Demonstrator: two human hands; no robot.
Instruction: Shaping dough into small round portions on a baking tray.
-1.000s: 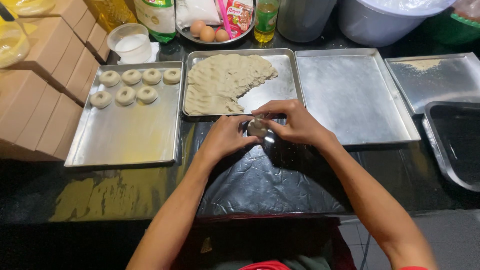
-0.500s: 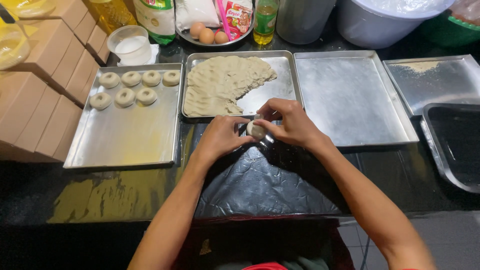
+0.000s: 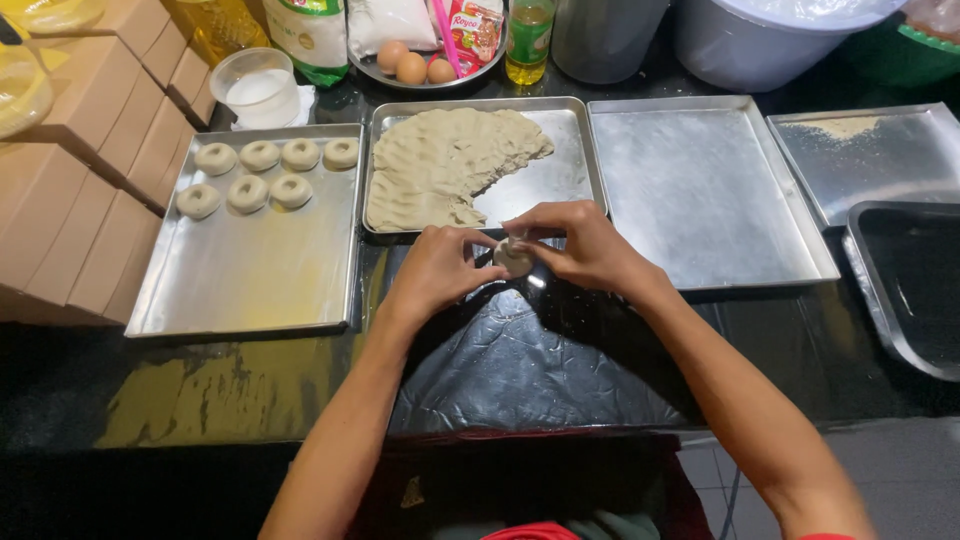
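My left hand [image 3: 437,270] and my right hand [image 3: 580,245] meet over the near rim of the middle tray [image 3: 580,130], both pinching one small round dough piece [image 3: 514,258]. A flat sheet of beige dough [image 3: 445,165] with a chunk cut out of its right side fills most of that tray. On the left tray [image 3: 250,280], several ring-shaped dough pieces [image 3: 262,172] lie in two rows at the far end. Under my hands a crinkled dark plastic sheet [image 3: 530,360] covers the counter.
A bare metal tray [image 3: 700,190] sits to the right, with two more trays [image 3: 900,270] beyond it. Brown cardboard boxes [image 3: 80,180] are stacked at left. At the back stand a cup of white powder [image 3: 258,88], a plate with eggs [image 3: 412,65], bottles and a large white bucket [image 3: 780,40].
Both hands have lifted slightly from the counter and turned the small dough piece between the fingers; it now shows more clearly. Trays and rings have not moved.
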